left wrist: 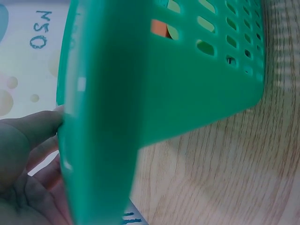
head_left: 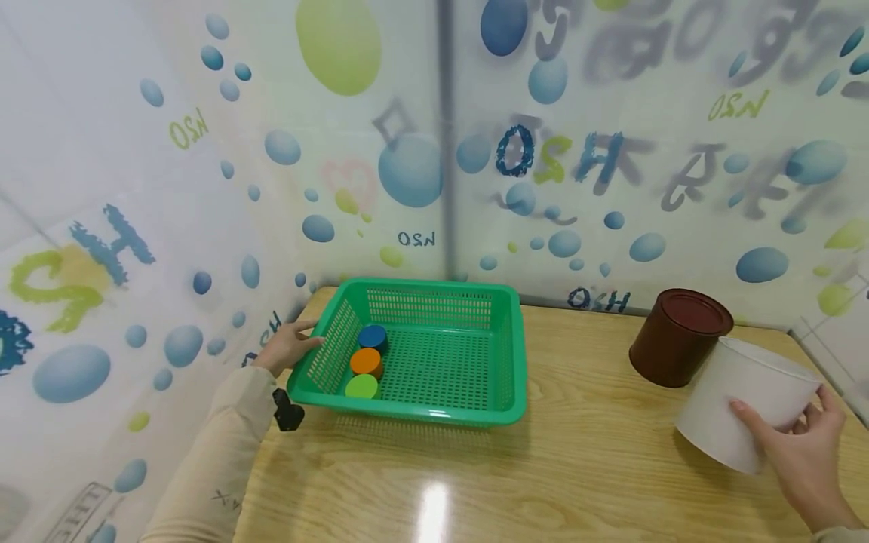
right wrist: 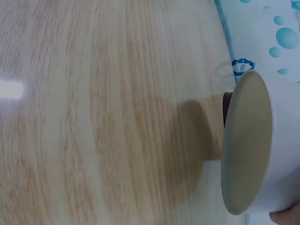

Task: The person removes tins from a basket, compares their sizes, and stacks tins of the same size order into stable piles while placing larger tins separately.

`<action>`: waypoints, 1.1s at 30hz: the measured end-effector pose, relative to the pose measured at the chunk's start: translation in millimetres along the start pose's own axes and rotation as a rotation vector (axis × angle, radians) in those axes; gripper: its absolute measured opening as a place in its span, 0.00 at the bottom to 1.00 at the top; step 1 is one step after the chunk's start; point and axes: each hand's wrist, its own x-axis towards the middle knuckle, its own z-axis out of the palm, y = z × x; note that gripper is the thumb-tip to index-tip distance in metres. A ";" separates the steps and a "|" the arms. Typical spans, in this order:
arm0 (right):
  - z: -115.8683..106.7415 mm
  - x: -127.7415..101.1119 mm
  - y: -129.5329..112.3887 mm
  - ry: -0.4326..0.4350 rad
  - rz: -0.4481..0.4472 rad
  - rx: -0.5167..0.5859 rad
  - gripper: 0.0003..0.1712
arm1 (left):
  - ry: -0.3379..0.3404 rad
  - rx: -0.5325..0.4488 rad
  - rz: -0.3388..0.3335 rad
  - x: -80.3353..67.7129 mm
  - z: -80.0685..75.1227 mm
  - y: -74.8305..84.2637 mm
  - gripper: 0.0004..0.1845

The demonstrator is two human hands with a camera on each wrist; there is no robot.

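At the left, the left hand [head_left: 288,347] rests at the left rim of the green perforated plastic basket [head_left: 505,362], which sits on the light wood-grain tabletop [head_left: 577,467] in the corner by the bubble-printed wall [head_left: 122,188]. Its fingers lie against the basket's outer wall; the left wrist view shows them touching the rim, but whether they curl under it I cannot tell. Inside, along the left wall, lie three round discs in a row: blue [head_left: 373,337], orange [head_left: 366,362] and green [head_left: 361,386].

To steady the basket well, I judge that the hand should press evenly so that it does not tip and roll the discs.

At the right, a brown cylindrical canister [head_left: 679,335] stands just beside the white plastic cup [head_left: 747,403]. The right hand [head_left: 804,449] grasps this cup, fingers wrapped round its wall, holding it tilted with its base lifted off the tabletop.
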 end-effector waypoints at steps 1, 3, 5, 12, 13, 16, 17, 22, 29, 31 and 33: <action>-2.7 3.5 5.4 0.016 0.000 -0.024 0.55 | 0.001 0.000 0.000 0.1 0.1 -0.1 0.30; -6.8 8.8 13.9 0.043 0.000 -0.072 0.57 | 0.000 -0.007 0.001 0.3 0.5 0.0 0.30; -7.5 11.4 17.1 0.071 0.014 -0.100 0.58 | -0.001 -0.010 -0.002 0.7 0.7 0.0 0.30; -1.5 9.7 16.3 0.115 0.044 -0.158 0.57 | -0.002 -0.011 -0.016 1.8 0.5 0.4 0.30; -1.9 10.4 18.1 0.113 0.027 -0.148 0.57 | -0.001 -0.010 -0.015 1.9 0.4 0.5 0.30; -4.9 14.4 24.7 0.096 -0.002 -0.131 0.57 | -0.001 -0.004 -0.016 2.1 0.3 0.5 0.30; -6.3 16.0 27.5 0.088 -0.015 -0.136 0.57 | -0.001 -0.003 -0.017 2.2 0.3 0.5 0.30; -9.2 18.5 36.4 0.037 -0.054 -0.237 0.59 | -0.005 0.006 -0.027 2.8 0.3 0.3 0.31; -5.8 13.4 31.7 -0.027 -0.084 -0.178 0.59 | -0.012 -0.008 -0.032 2.8 0.4 1.1 0.31; -5.9 13.0 30.1 -0.042 -0.076 -0.175 0.58 | -0.011 -0.009 -0.033 2.9 0.7 1.1 0.31; -6.8 12.9 30.5 -0.049 -0.076 -0.223 0.58 | -0.011 -0.013 -0.034 3.3 1.0 1.0 0.30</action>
